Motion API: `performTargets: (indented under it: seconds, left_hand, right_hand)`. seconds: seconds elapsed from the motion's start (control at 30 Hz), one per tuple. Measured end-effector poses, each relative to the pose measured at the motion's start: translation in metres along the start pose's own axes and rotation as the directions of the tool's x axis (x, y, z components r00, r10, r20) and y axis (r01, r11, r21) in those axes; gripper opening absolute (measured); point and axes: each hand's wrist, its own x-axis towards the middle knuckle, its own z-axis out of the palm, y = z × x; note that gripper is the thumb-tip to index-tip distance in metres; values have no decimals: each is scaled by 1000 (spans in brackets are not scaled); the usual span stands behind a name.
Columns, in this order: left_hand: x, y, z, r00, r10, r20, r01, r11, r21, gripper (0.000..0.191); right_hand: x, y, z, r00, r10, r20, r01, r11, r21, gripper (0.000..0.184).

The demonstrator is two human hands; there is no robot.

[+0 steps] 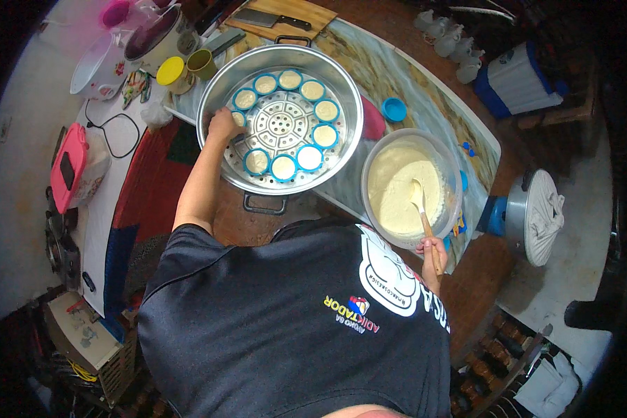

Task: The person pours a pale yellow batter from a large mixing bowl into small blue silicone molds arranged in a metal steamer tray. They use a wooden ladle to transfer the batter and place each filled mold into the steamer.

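Observation:
My left hand (223,125) reaches into a wide aluminium steamer pan (351,104) with a perforated base. Its fingers are around the left side of a small blue cup of pale batter (239,119), partly hiding it. Several more blue-rimmed cups (283,167) filled with the same batter stand in a ring along the pan's wall. To the right, my right hand (431,252) grips the wooden handle of a spatula (426,224). The spatula's pale head rests in the batter (397,193) inside a large translucent plastic bowl (368,209).
Beyond the bowl an unfilled blue cup (394,109) stands on the marble-patterned table (413,78). A cleaver (264,18) lies on a wooden board (313,15) behind the pan. A yellow-lidded tub (171,71) is at the left. A cloth-covered pot lid (543,219) is off to the right.

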Motion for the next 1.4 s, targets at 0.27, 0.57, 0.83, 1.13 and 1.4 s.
performTargets:
  seconds: [0.27, 0.57, 0.83, 1.13, 1.4]
  left_hand:
    - [-1, -3, -3, 1000, 18, 13, -18, 1000, 0, 89]
    - [-34, 105, -90, 905, 371, -208, -395, 914, -87, 70]
    - [-4, 321, -29, 582, 798, -159, -805, 537, -252, 41]
    - [65, 392, 85, 550, 822, 147, -834, 551, 33, 73]
    - [66, 390, 83, 514, 843, 160, -857, 511, 63, 78]
  right_hand:
    - [-1, 0, -1, 1000, 10, -18, -10, 1000, -18, 20]
    - [-2, 4, 1, 999, -14, -42, 13, 1000, -22, 23]
    - [-9, -46, 8, 982, -185, 47, 188, 891, -413, 15]
    - [-22, -82, 40, 958, -280, 61, 271, 820, -503, 10]
    - [22, -74, 58, 941, -324, 96, 322, 774, -546, 10]
